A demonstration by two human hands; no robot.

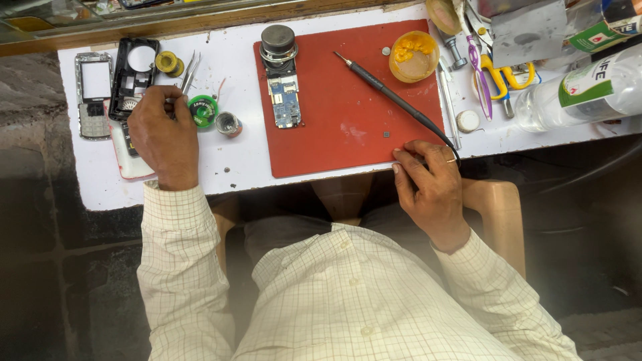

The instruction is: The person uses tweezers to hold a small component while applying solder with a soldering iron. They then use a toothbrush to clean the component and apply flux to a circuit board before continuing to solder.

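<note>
The left hand rests on the white worktop at the left, fingers curled down among the parts; it seems to pinch something thin near the silver metal tweezers, but whether the tweezers are actually in its grip I cannot tell. Just right of it lie a small green round spool of solder wire and a little round tin. Beyond the knuckles sit a black plastic phone frame with a round opening and, further left, a silver phone front with keypad. The right hand sits at the near right edge of the red rubber work mat, fingers loosely bent and pressing on the mat's edge where the cable of the slim black soldering iron passes; it holds nothing firmly that I can see. The bare blue phone circuit board lies on the mat's left part, under a round black speaker-like piece. A yellow tub of flux paste stands far right on the mat. To do this well, I judge the left hand should lift one small item cleanly without scattering neighbours, while the right keeps the mat steady
</note>
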